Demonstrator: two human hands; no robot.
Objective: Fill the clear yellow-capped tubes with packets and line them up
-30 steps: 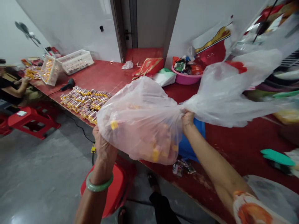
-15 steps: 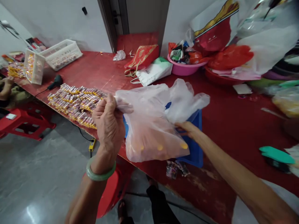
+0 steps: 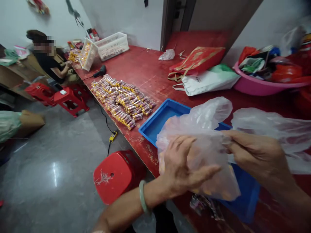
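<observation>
A translucent plastic bag (image 3: pixel 206 142) with pinkish-orange and yellow contents rests over the blue tray (image 3: pixel 153 124); its film blurs what is inside. Against the bag's near side lies my left hand (image 3: pixel 181 163), fingers spread and a pale green bangle on the wrist. My right hand (image 3: pixel 257 155) pinches the bag's gathered plastic on the right. Part of the tray is hidden under the bag and hands. Several small wrapped pieces (image 3: pixel 206 205) lie on the table just below the bag.
Rows of small packets with yellow ends (image 3: pixel 121 100) cover the red table (image 3: pixel 145 69) on the left. White baskets (image 3: pixel 111 47), a red bag (image 3: pixel 199 60) and a pink basin (image 3: pixel 264 85) stand farther back. A red stool (image 3: pixel 113 178) is beside the table; a seated person (image 3: pixel 48 61) works far left.
The view has swung left. My left hand has let go of the bag's upper left part and now lies spread on its side. My right hand has come up, pinching the plastic.
</observation>
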